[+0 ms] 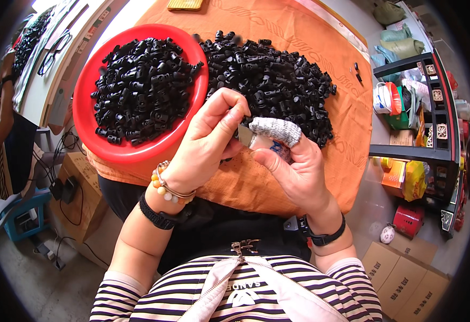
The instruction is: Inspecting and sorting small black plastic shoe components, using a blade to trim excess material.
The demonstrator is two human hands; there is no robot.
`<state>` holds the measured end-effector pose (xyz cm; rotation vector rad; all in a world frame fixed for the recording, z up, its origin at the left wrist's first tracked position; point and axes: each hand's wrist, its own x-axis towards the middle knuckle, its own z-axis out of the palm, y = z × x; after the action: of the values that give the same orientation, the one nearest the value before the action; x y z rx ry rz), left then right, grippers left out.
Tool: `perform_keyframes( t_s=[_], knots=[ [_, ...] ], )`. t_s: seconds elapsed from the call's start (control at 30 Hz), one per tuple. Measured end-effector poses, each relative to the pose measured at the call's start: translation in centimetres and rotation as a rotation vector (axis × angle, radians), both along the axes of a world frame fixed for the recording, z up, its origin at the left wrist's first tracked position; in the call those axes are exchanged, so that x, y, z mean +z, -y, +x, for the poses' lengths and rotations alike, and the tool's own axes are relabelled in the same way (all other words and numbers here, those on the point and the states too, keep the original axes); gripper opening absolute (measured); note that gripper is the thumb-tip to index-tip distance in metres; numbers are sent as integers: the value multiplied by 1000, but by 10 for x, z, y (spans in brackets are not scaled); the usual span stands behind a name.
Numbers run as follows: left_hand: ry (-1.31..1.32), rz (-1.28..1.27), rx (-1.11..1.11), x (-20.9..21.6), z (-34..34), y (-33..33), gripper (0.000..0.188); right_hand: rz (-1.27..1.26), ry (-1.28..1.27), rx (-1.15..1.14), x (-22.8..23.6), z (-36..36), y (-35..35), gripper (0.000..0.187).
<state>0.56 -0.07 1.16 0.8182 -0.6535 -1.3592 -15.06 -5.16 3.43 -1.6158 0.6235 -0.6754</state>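
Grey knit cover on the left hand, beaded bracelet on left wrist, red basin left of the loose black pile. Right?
One miss: head view shows the grey knit cover on the right hand, not the left hand. Beaded bracelet and red basin are correct.

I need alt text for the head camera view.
A person's left hand and right hand nearly meet above an orange patterned tablecloth, the right one wearing a grey knitted finger cover and apparently holding a flat blade. Beyond lie heaped small black cylindrical parts, beside a round red basin of more.
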Motion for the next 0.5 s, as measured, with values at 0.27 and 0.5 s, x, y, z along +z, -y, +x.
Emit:
perform_keyframes(
  t_s=[0.27,0.5],
  knots=[
    [-231,-39,-114,-10,5,1,5,254,116,-6,0,2,2,35],
    [-170,61,-67,3,-5,2,10,273,252,-49,1,21,5,51]
  ],
)
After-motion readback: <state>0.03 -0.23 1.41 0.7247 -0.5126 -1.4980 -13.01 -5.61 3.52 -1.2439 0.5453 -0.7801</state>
